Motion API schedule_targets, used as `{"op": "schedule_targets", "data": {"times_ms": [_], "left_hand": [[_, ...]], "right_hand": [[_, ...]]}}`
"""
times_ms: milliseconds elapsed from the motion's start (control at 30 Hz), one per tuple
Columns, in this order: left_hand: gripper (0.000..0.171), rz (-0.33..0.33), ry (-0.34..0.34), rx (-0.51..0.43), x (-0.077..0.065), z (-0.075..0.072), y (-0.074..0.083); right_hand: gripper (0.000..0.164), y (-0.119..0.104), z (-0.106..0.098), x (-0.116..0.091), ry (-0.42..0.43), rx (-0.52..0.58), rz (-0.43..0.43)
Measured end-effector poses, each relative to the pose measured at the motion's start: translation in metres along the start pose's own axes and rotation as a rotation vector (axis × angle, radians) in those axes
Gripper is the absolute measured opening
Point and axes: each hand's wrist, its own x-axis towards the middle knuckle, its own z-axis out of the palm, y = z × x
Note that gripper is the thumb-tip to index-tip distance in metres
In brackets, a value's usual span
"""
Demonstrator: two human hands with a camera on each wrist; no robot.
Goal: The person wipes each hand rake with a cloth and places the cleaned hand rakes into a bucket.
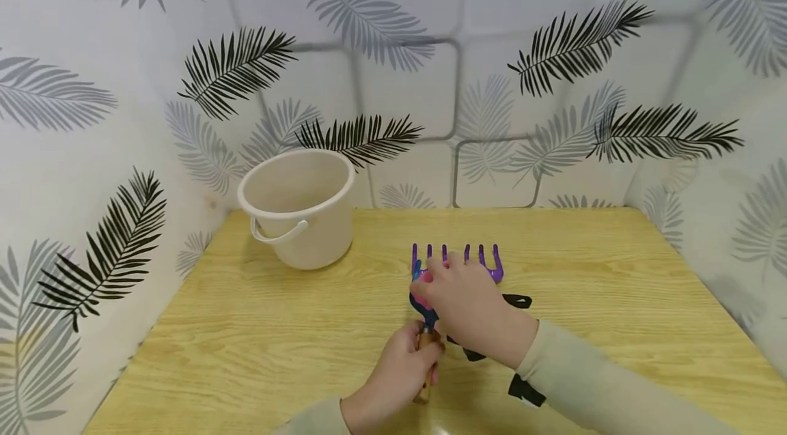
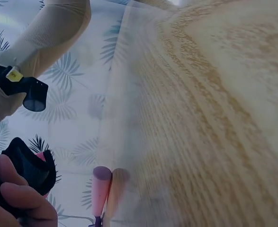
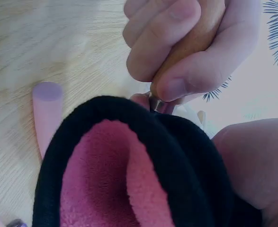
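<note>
Gray and black fronds are printed across a wall covering behind a wood-grain surface, where a cream bucket is set at far left with its handle lowered in front. At the near center, a person's right hand is placed beyond and to the right of the left hand. Between them is held a wooden-handled tool, its long axis laid from near to far: the handle is pointed toward the near edge and wrapped by the left hand's curled fingers, while the dark head is turned to the far side, nearer the right hand. Beside that head, a pink-lined black cloth is gripped in the right hand's curled fingers; so much is hidden there that the head's shape cannot be told. Purple prongs are seen just beyond, partly covered by the right hand. At right, a black loop is partly hidden by the right forearm.
</note>
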Motion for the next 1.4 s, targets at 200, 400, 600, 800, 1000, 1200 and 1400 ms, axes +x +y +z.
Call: {"op": "schedule_targets", "data": {"times_ms": [200, 400, 600, 800, 1000, 1200, 1400], "left_hand": [[0.017, -0.017, 0.013, -0.015, 0.004, -0.002, 0.0], [0.018, -0.034, 0.018, -0.056, 0.002, -0.001, 0.004], [0.02, -0.014, 0.027, -0.048, -0.004, 0.004, 0.005], [0.023, -0.013, -0.016, -0.043, -0.004, 0.004, 0.006], [0.024, -0.015, -0.041, -0.064, -0.007, 0.004, 0.009], [0.017, -0.018, -0.039, -0.044, -0.009, 0.006, 0.013], [0.018, -0.041, -0.027, -0.051, -0.009, 0.002, 0.011]], "right_hand": [[0.034, 0.007, -0.007, -0.013, 0.025, 0.074, -0.094], [0.036, 0.012, -0.015, -0.02, -0.089, 0.078, -0.07], [0.03, 0.017, -0.017, -0.028, -0.149, -0.019, -0.028], [0.031, 0.005, -0.029, -0.032, -0.086, 0.006, -0.072], [0.026, -0.003, -0.035, -0.029, -0.079, -0.022, -0.068], [0.025, 0.0, -0.022, -0.023, 0.026, -0.041, -0.019], [0.033, 0.0, -0.014, -0.022, 0.063, 0.02, -0.006]]}}
